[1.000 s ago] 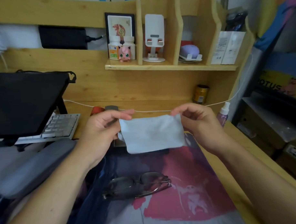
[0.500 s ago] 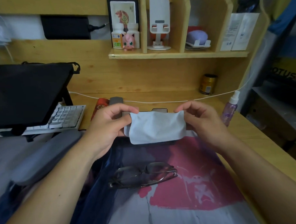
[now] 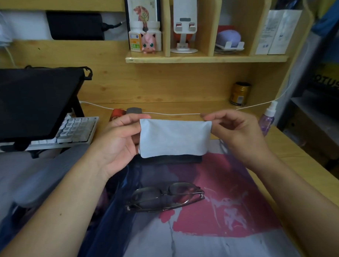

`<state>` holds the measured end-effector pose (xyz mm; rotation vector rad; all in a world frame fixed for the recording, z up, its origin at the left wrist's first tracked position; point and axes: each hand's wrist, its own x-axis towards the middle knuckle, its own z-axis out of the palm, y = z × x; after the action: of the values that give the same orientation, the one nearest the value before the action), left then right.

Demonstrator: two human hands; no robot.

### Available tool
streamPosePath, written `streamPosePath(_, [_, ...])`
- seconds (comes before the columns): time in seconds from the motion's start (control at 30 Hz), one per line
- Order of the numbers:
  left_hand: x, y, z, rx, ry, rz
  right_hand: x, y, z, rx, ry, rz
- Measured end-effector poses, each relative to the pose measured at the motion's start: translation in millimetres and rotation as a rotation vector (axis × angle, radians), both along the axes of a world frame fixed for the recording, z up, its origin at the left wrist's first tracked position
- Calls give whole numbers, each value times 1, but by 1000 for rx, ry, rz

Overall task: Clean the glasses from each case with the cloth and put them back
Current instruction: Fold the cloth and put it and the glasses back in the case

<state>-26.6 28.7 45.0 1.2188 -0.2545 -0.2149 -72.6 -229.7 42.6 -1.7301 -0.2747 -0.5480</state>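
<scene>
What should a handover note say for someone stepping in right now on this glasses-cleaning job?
Left hand pinches the cloth's left edge; right hand pinches its top right corner, cloth spread in the air between them.
Glasses lie folded on the desk mat, untouched by either hand. A dark case sits just behind the cloth.
Done: glasses out, cloth opened.
Left: wipe the glasses, return them to the case. Other cases cannot be made out.

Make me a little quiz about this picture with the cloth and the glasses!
1. True or false: both hands pinch the cloth.
2. Where are the glasses? A on the desk mat, B in a case, C on the shelf.
3. What purple thing stands beside the right hand?

Key:
1. True; the left hand holds one top corner, the right hand the other.
2. A, on the desk mat.
3. The spray bottle.
</scene>
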Motion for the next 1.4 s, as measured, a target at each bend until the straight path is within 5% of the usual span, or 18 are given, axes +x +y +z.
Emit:
streamPosePath(0.37, [-3,-5,2,73,149,34,-1,9,2,325,475,306])
streamPosePath(0.8, [-3,-5,-1,88,378,-63,4,4,-5,315,524,245])
streamPosePath(0.97, [-6,-5,-1,97,328,-75,2,4,-1,388,567,254])
streamPosePath(1.4, [-7,-14,-2,176,-112,188,-4,7,-9,-89,47,-47])
